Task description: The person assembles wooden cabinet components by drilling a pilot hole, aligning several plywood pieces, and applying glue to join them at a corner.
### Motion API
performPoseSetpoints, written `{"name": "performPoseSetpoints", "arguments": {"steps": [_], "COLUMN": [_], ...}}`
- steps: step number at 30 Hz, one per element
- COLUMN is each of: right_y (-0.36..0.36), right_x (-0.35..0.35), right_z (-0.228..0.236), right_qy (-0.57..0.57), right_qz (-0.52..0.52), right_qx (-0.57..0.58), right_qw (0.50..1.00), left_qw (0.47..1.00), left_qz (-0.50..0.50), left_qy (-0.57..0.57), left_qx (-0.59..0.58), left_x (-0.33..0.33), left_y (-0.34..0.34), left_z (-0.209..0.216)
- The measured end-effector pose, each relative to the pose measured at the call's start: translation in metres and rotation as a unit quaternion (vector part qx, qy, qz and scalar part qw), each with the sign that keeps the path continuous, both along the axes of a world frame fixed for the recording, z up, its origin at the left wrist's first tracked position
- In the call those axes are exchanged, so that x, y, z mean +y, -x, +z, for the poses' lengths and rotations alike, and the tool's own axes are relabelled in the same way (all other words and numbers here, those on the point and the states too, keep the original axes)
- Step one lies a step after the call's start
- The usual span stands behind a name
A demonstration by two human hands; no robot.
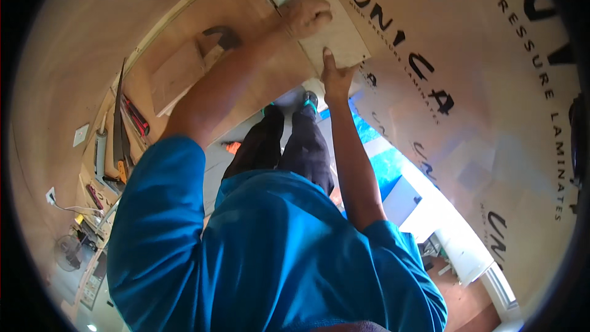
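A pale, flat wooden panel (344, 37) sits in the corner against the sheet-covered wall. My right hand (337, 80) grips its near edge, thumb on the top face and the other fingers out of sight beneath. Farther along, my left hand (306, 15) rests at the panel's far left side, its fingers curled closed. Whether anything is pinched in them is hidden. Left of the panel stretches a brown wooden surface (270, 64). On it, behind my left forearm, lies a hammer (226, 38), its handle partly covered, beside a flat wooden piece (178, 74).
Along the left edge lie a handsaw (121, 141), red-and-black hand tools (136, 118) and a caulking gun (101, 154). Printed protective sheeting covers the right wall (461, 86). An orange tool (232, 147) is on the floor by my legs. A fan (69, 252) stands lower left.
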State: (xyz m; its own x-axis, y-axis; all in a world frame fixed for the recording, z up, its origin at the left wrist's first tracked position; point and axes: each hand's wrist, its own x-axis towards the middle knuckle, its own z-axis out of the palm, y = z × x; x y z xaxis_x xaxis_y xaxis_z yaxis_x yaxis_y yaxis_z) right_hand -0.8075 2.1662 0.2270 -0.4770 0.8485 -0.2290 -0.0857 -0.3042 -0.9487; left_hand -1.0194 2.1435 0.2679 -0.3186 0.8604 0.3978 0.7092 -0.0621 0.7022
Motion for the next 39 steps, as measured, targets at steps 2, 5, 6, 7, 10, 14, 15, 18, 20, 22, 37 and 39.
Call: {"name": "performPoseSetpoints", "arguments": {"steps": [2, 5, 6, 7, 10, 14, 15, 18, 20, 22, 37, 39], "right_y": [0.016, 0.012, 0.009, 0.010, 0.006, 0.015, 0.014, -0.011, -0.004, 0.004, 0.003, 0.002], "right_x": [-0.014, -0.024, -0.014, -0.005, -0.005, -0.015, -0.015, 0.000, -0.009, -0.016, -0.004, -0.003], "right_z": [0.003, 0.002, -0.002, -0.005, -0.010, -0.014, -0.015, -0.031, -0.029, -0.027, -0.029, -0.027], "right_qy": [-0.028, -0.022, -0.024, -0.025, -0.072, 0.047, 0.062, 0.031, 0.040, 0.065, 0.002, -0.010], "right_qz": [-0.008, -0.001, 0.000, 0.001, -0.014, 0.037, 0.055, 0.026, 0.028, 0.029, -0.015, 0.000], "right_qx": [0.022, 0.002, 0.004, 0.008, -0.003, -0.002, -0.003, -0.005, 0.009, -0.035, -0.033, -0.034], "right_qw": [0.999, 1.000, 1.000, 1.000, 0.997, 0.998, 0.997, 0.999, 0.999, 0.997, 0.999, 0.999], "left_qw": [0.998, 0.998, 0.997, 0.993, 0.956, 0.964, 0.938, 0.942, 0.969, 0.986, 0.986, 0.993], "left_qz": [0.020, 0.041, 0.070, 0.099, 0.105, 0.124, 0.140, 0.102, 0.109, 0.117, 0.092, 0.077], "left_qy": [-0.050, 0.030, 0.022, 0.017, 0.008, -0.035, -0.034, -0.047, -0.048, -0.059, -0.081, -0.089], "left_qx": [-0.044, 0.042, -0.009, -0.059, -0.272, -0.232, -0.315, -0.317, -0.215, -0.106, -0.115, -0.030], "left_x": [-0.015, -0.025, -0.015, -0.008, -0.008, -0.018, -0.011, 0.012, -0.001, -0.002, -0.002, -0.001], "left_y": [0.013, 0.006, 0.000, -0.004, -0.029, -0.066, -0.064, -0.082, -0.078, -0.078, -0.044, -0.029], "left_z": [-0.018, -0.022, -0.010, 0.004, 0.043, -0.019, -0.022, 0.027, -0.003, -0.012, 0.010, 0.005]}}
